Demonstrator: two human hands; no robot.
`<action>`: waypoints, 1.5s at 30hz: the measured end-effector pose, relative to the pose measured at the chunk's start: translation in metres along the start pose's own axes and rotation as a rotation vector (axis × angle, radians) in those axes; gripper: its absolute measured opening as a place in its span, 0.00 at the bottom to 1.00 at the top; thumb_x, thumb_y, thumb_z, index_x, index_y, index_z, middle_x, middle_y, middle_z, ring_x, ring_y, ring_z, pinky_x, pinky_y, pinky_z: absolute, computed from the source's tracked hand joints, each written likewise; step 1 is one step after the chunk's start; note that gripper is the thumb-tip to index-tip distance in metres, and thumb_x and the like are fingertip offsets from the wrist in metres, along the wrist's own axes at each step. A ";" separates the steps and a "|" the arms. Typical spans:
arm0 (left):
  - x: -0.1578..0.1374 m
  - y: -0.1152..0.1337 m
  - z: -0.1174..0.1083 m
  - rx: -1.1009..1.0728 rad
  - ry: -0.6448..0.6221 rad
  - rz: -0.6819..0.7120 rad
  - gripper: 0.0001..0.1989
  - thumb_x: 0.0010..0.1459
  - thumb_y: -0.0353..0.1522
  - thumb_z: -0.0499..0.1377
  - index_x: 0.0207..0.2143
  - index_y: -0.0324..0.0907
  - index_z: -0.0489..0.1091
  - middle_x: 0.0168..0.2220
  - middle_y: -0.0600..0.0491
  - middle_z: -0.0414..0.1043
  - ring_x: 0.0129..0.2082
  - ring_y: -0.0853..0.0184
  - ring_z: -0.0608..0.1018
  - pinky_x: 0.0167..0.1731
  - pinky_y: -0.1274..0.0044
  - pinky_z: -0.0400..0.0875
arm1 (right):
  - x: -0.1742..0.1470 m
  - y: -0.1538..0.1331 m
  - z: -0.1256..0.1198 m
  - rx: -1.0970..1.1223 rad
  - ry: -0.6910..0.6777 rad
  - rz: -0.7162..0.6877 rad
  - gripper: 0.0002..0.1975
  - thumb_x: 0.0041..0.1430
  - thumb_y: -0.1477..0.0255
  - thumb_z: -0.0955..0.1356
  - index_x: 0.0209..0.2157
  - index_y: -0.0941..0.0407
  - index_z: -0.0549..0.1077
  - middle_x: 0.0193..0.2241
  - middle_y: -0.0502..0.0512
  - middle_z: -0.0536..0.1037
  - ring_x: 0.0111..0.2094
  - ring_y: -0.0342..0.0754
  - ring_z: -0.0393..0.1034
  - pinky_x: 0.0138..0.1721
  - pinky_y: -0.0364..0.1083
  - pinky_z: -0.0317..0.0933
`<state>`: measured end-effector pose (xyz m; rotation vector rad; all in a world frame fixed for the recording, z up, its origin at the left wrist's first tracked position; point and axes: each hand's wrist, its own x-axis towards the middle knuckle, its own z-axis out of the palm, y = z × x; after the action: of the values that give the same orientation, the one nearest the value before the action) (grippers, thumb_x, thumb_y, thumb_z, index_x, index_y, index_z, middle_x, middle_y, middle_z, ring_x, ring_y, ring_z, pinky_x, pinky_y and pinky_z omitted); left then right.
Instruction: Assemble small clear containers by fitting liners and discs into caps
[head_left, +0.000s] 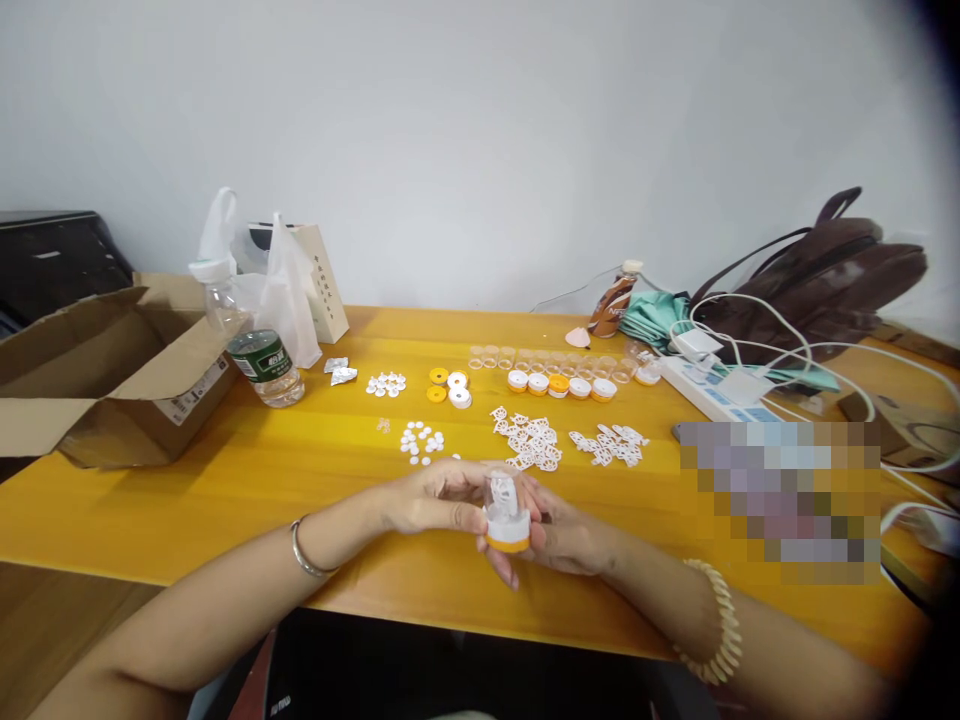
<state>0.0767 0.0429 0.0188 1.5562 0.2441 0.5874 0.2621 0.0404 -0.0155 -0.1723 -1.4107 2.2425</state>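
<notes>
A plain pale wall (480, 150) rises behind a yellow-brown table (315, 460). Close to the table's near edge, the left hand (442, 497) and the right hand (574, 540) meet, fingers closed on one small container (508, 530) from either side; its clear dome points up, its orange base down, with white shapes visible inside. Just beyond the grip lies a heap of white cut-out pieces (534, 442), with a smaller heap (609, 445) to its right. Farther past the grip run a row of white and orange caps (559, 384) and, behind it, a line of clear cups (551, 362). Beyond the grip to the left are small white discs (439, 440); well apart on that side stand a water bottle (264, 362) and an open cardboard box (161, 400). A white power strip (712, 390) lies off to the right.
</notes>
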 end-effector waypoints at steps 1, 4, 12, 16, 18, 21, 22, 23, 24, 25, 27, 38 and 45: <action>0.000 0.000 0.000 -0.016 0.010 0.002 0.21 0.54 0.41 0.58 0.46 0.37 0.67 0.42 0.40 0.68 0.35 0.59 0.77 0.36 0.69 0.71 | 0.000 -0.001 0.000 0.009 0.030 -0.009 0.19 0.47 0.60 0.72 0.35 0.59 0.68 0.27 0.52 0.73 0.26 0.40 0.69 0.29 0.41 0.62; 0.000 -0.002 -0.002 -0.047 0.097 0.040 0.21 0.55 0.39 0.58 0.48 0.37 0.63 0.39 0.43 0.68 0.29 0.65 0.76 0.34 0.71 0.71 | 0.003 -0.003 -0.005 0.016 0.154 -0.025 0.17 0.49 0.61 0.71 0.35 0.59 0.69 0.28 0.53 0.75 0.30 0.41 0.71 0.33 0.41 0.63; 0.002 -0.006 -0.003 0.104 0.284 0.128 0.19 0.55 0.38 0.58 0.47 0.37 0.66 0.40 0.45 0.69 0.37 0.64 0.73 0.41 0.72 0.68 | 0.006 -0.004 -0.006 0.093 0.244 0.003 0.19 0.54 0.56 0.66 0.36 0.58 0.69 0.29 0.55 0.76 0.31 0.43 0.71 0.37 0.44 0.61; 0.003 -0.010 -0.004 0.113 0.352 0.135 0.19 0.56 0.36 0.58 0.49 0.38 0.66 0.45 0.45 0.69 0.46 0.62 0.71 0.49 0.70 0.63 | 0.007 -0.005 0.000 0.116 0.200 0.030 0.21 0.57 0.52 0.61 0.38 0.56 0.67 0.26 0.54 0.76 0.30 0.44 0.71 0.36 0.45 0.60; 0.004 -0.013 -0.005 0.122 0.431 0.138 0.18 0.56 0.35 0.58 0.49 0.40 0.66 0.46 0.46 0.69 0.47 0.63 0.71 0.51 0.70 0.62 | 0.009 -0.005 0.000 0.088 0.254 -0.004 0.21 0.58 0.53 0.60 0.37 0.57 0.68 0.27 0.54 0.77 0.30 0.44 0.70 0.37 0.45 0.59; 0.005 -0.014 -0.004 0.146 0.493 0.135 0.17 0.55 0.35 0.59 0.47 0.39 0.67 0.42 0.47 0.71 0.43 0.64 0.73 0.47 0.71 0.65 | 0.011 -0.004 -0.001 0.032 0.350 -0.075 0.18 0.57 0.56 0.63 0.35 0.58 0.69 0.27 0.54 0.76 0.31 0.45 0.69 0.38 0.45 0.59; 0.006 -0.014 -0.003 0.147 0.487 0.131 0.17 0.55 0.36 0.59 0.46 0.39 0.67 0.40 0.47 0.71 0.39 0.65 0.74 0.44 0.71 0.68 | 0.011 -0.003 -0.001 0.022 0.366 -0.089 0.17 0.57 0.56 0.64 0.34 0.58 0.69 0.26 0.54 0.76 0.30 0.44 0.69 0.39 0.45 0.59; 0.006 -0.014 -0.002 0.141 0.473 0.129 0.17 0.55 0.37 0.59 0.46 0.38 0.67 0.37 0.48 0.72 0.34 0.67 0.75 0.41 0.72 0.69 | 0.012 -0.002 -0.001 0.021 0.371 -0.099 0.17 0.57 0.56 0.64 0.34 0.58 0.69 0.26 0.53 0.76 0.30 0.44 0.69 0.39 0.45 0.58; 0.007 -0.013 0.000 0.128 0.458 0.131 0.18 0.55 0.37 0.59 0.46 0.38 0.67 0.34 0.48 0.71 0.29 0.69 0.75 0.37 0.73 0.70 | 0.012 -0.002 0.000 0.027 0.365 -0.102 0.18 0.56 0.56 0.64 0.34 0.57 0.69 0.25 0.52 0.75 0.29 0.44 0.68 0.39 0.45 0.58; 0.008 -0.013 0.002 0.111 0.446 0.137 0.18 0.55 0.38 0.59 0.46 0.37 0.66 0.33 0.49 0.71 0.24 0.71 0.74 0.34 0.75 0.71 | 0.013 -0.001 0.001 0.037 0.352 -0.105 0.18 0.57 0.55 0.63 0.34 0.57 0.69 0.25 0.51 0.75 0.29 0.44 0.68 0.39 0.45 0.58; 0.009 -0.012 0.006 0.070 0.425 0.151 0.20 0.55 0.38 0.58 0.47 0.37 0.64 0.31 0.50 0.70 0.19 0.74 0.72 0.26 0.78 0.70 | 0.013 0.000 0.002 0.072 0.315 -0.096 0.20 0.57 0.53 0.61 0.35 0.56 0.68 0.23 0.50 0.74 0.27 0.43 0.68 0.38 0.46 0.58; 0.005 -0.009 0.001 0.464 0.546 0.175 0.17 0.57 0.35 0.56 0.47 0.39 0.67 0.45 0.45 0.66 0.47 0.61 0.70 0.49 0.69 0.63 | 0.009 -0.011 -0.004 -0.017 0.393 -0.054 0.16 0.58 0.58 0.63 0.36 0.57 0.70 0.30 0.54 0.74 0.32 0.44 0.68 0.38 0.45 0.59; 0.006 -0.027 0.005 0.924 0.573 0.132 0.22 0.58 0.33 0.54 0.56 0.46 0.58 0.54 0.45 0.60 0.54 0.58 0.64 0.54 0.64 0.59 | 0.015 -0.008 -0.014 -0.426 0.535 -0.199 0.16 0.45 0.65 0.73 0.35 0.54 0.68 0.31 0.49 0.70 0.32 0.43 0.63 0.36 0.42 0.59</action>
<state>0.0891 0.0440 -0.0061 2.2608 0.9547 1.1175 0.2564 0.0613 -0.0123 -0.6837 -1.4920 1.5508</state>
